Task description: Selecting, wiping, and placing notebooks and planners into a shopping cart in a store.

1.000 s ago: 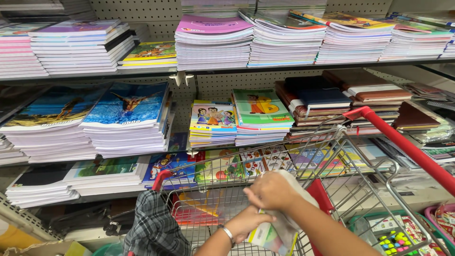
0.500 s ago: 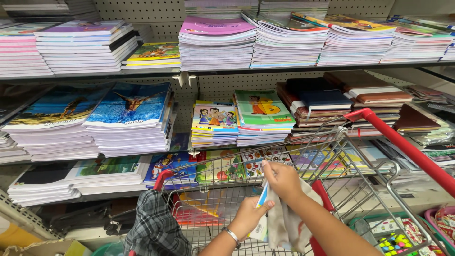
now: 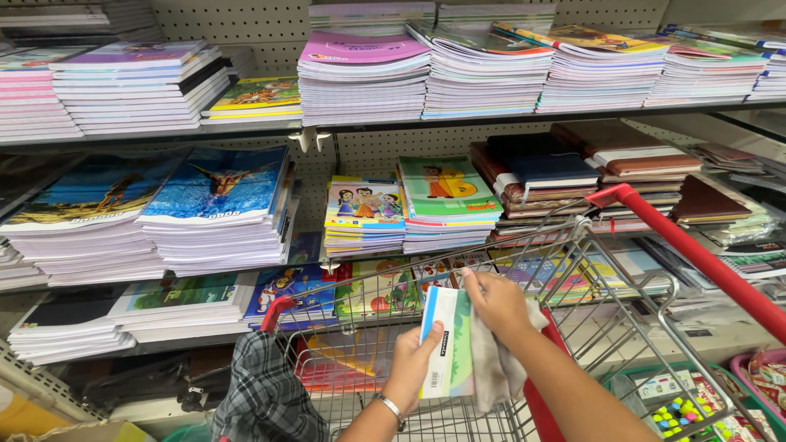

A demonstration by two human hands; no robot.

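Observation:
My left hand (image 3: 415,366), with a bangle at the wrist, grips a thin notebook (image 3: 448,344) with a green, white and blue cover, held upright over a wire shopping cart (image 3: 610,327). A pale grey cloth (image 3: 494,366) is pressed against the notebook's right side by my right hand (image 3: 495,301), which holds the cloth bunched under its fingers. Both hands are above the cart's child-seat section, in front of shelves stacked with notebooks.
Shelves hold stacks of exercise books (image 3: 219,209) and colourful notebooks (image 3: 446,196), with dark diaries (image 3: 557,176) to the right. The cart's red handle (image 3: 696,254) runs along the right. A checked cloth bag (image 3: 262,397) hangs at the cart's left corner. Baskets of small goods (image 3: 688,401) sit at the lower right.
The notebook has been raised and turned upright, so its cover now shows. My right hand has moved up with the cloth onto the notebook's right edge.

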